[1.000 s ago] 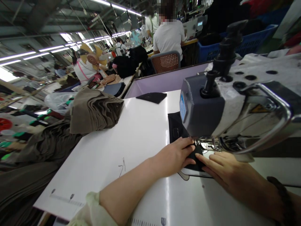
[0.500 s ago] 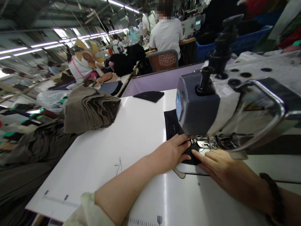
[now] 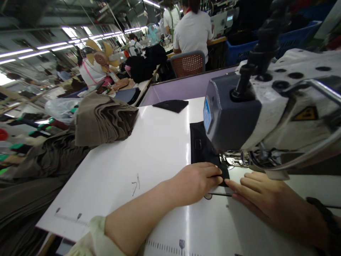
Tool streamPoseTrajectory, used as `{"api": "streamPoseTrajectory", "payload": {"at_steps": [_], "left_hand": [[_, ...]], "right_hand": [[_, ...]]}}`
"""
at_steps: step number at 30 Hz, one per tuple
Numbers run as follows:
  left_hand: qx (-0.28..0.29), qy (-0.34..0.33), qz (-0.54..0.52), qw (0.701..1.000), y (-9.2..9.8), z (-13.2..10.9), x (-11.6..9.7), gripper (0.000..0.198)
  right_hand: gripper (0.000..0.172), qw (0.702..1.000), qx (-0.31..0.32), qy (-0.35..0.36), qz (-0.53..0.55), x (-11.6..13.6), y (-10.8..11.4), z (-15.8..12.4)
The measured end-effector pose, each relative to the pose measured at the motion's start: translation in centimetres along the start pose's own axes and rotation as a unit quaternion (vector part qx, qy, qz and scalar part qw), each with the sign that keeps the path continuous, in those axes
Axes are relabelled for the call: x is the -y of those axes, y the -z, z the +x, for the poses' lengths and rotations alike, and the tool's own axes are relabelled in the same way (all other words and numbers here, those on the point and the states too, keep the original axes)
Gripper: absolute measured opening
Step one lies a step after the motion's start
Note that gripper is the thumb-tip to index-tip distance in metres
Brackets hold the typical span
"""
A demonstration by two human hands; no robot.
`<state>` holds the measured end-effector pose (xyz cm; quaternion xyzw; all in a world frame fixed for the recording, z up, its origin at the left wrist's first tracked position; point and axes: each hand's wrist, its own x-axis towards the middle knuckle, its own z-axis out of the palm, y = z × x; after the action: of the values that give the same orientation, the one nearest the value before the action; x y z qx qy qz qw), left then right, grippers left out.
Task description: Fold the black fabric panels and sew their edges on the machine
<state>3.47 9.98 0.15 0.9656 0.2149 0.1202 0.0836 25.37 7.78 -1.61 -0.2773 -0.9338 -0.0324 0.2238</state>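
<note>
Though it touches the black cloth (image 3: 202, 147), the left hand (image 3: 198, 181) has slid back.

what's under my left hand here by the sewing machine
Black cloth shows beyond your left hand and past its fingers, so it likely runs beneath them. How far it reaches under the palm cannot be seen, because the hand covers it.

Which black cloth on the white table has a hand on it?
The near cloth, under the left hand at the machine; the far cloth lies apart, untouched.
</note>
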Motion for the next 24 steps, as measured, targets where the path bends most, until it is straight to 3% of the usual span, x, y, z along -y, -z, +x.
{"api": "streamPoseTrajectory", "payload": {"at_steps": [10,16,24], "left_hand": [[0.005,0.056,-0.025,0.998,-0.3,0.9,1.4,0.025],[-0.030,0.097,-0.029,0.994,-0.9,1.2,2.2,0.022],[-0.032,0.120,-0.011,0.992,-1.1,1.4,2.5,0.020]], "right_hand": [[0.032,0.998,-0.003,-0.069,-0.013,-1.0,-1.4,-0.2],[0.033,0.997,0.012,-0.073,-0.030,-1.2,-1.7,-0.1],[0.032,0.996,0.015,-0.080,-0.032,-1.3,-2.0,-0.4]]}}
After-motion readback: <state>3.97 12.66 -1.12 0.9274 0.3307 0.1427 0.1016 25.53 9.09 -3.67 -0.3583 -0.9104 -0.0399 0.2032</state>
